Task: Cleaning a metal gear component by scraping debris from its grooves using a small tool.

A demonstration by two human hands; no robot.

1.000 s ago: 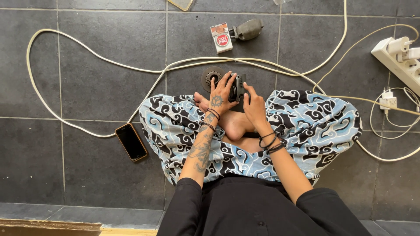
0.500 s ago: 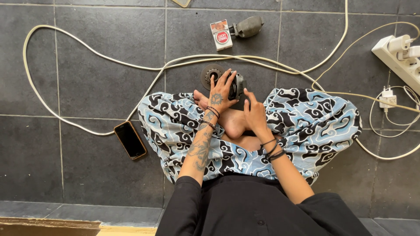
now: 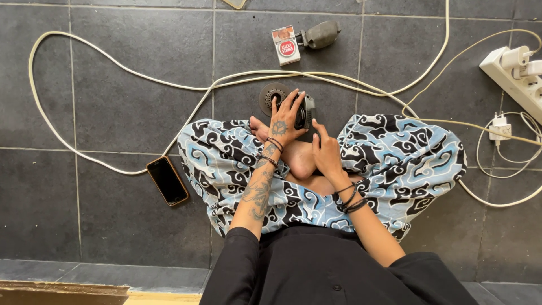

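I sit cross-legged on a grey tiled floor (image 3: pixel 130 101) with a blue, black and white patterned cloth (image 3: pixel 406 164) over my legs. My left hand (image 3: pixel 285 121), tattooed and with wrist bands, lies fingers spread over a small black power tool (image 3: pixel 305 110) just past my bare foot (image 3: pixel 299 161). A round dark disc (image 3: pixel 271 96) at the tool's left end rests on the tile. My right hand (image 3: pixel 327 152) is beside it over my foot, its index finger raised toward the tool's right side and nothing in it.
A long white cable (image 3: pixel 113 62) loops across the floor. A small red and white box (image 3: pixel 287 45) and a dark grey-green object (image 3: pixel 320 35) lie beyond the tool. A phone (image 3: pixel 167 181) lies left of my knee; a white power strip (image 3: pixel 516 76) and charger (image 3: pixel 499 125) sit right.
My right hand has drawn back a little toward my body. My left hand stays on the black tool, and the things on the floor have not moved.
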